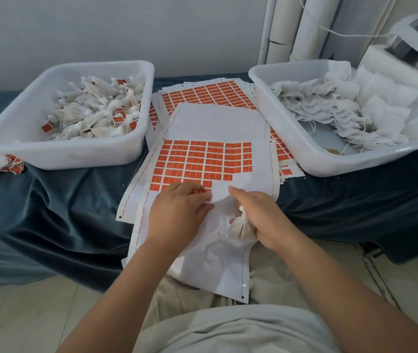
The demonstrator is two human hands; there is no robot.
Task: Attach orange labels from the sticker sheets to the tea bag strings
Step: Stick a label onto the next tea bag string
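Reaching across the front sticker sheet [260,161], the left hand [180,210] is resting its fingers [199,200] close together and gently curved on the ragged lower edge of the orange labels [203,161], where the rows are running out. The thumb is hidden, so I cannot tell whether a label is already being pinched or only being worked loose.

The right hand [264,220] is gripping a gathered tea bag [239,229] just beside the left. Its lower fingers are curling round the neck of the bag while the index finger [238,193] is stretching forward onto the bare liner. The bag's string is not showing.

The sheet is lying on the blue cloth [63,212], its near end drooping over the edge towards the person's lap. More sheets [210,94] are fanning out behind it. The left tub [70,154] is holding tagged tea bags [96,110], and the right tub [292,149] is holding plain tea bags [330,110].

Judging by this, the person is lifting the next label. The next move is calling for a clean peel, with the string brought up against the sticky side and the label closed around it.
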